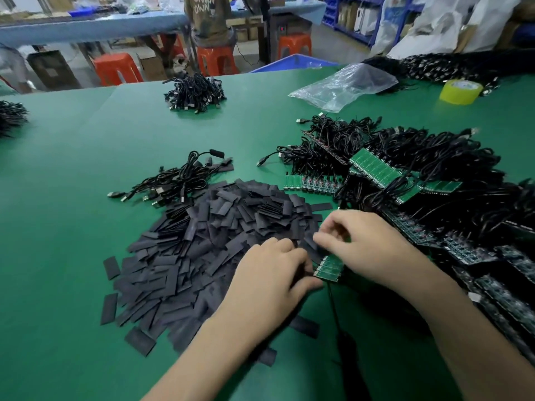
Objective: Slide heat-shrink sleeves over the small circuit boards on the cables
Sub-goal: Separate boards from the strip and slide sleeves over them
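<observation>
Both bare forearms come in from the bottom, meeting over a small green circuit board point(328, 268) with a black cable point(335, 311) trailing off it toward the camera. Left hand point(270, 277) has its fingers pinched at the board's edge; right hand point(362, 244) fingers are curled in over the top end, though it's too blurry to tell what they grip. Just left sits a big loose heap of flat, matte black heat-shrink sleeves point(202, 244) on the green bench point(72, 169). Cabled board strips point(376, 169) pile up on the right. Further back: a crumpled clear plastic bag point(344, 85), contents unclear, and a yellow tape roll point(460, 91).
</observation>
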{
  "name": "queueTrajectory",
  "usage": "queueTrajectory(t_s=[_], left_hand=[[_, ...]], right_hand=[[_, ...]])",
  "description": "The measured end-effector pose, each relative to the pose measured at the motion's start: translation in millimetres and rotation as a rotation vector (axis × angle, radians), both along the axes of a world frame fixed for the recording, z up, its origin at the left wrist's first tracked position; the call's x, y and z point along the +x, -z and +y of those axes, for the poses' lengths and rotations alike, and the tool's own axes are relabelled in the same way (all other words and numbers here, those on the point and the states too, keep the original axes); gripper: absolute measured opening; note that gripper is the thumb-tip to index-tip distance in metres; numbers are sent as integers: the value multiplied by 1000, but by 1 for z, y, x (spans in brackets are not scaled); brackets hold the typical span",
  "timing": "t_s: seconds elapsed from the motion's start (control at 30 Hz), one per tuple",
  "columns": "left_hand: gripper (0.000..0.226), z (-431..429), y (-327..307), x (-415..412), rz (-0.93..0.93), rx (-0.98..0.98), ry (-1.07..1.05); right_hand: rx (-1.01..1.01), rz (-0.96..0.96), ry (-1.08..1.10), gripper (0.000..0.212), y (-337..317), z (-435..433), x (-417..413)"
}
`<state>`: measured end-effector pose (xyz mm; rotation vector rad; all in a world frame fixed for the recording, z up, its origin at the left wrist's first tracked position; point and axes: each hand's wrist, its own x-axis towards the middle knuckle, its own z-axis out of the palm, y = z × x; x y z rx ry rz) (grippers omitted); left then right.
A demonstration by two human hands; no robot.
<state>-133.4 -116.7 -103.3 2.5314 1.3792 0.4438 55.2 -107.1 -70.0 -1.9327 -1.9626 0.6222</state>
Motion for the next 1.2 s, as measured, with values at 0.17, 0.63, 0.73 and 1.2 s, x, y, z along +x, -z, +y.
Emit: queueTrajectory(t_s=[0.17,0.63,0.73,1.2], left_hand=[[9,-1,-4,-6,-148,-10,-63],[15,-18,-33,-34,-694,-130,-85],[12,-27,-56,-38,-824,-197,22],[31,-24,-38,-74,-1141,-936,-27]], right_hand=[[70,-368,-112,53,16,-40,-7],[171,1005,76,20,-38,-67,-9],[180,1206,-46,16,-71,-77,-17],[-91,1332,208,19,-22,-49,-88]])
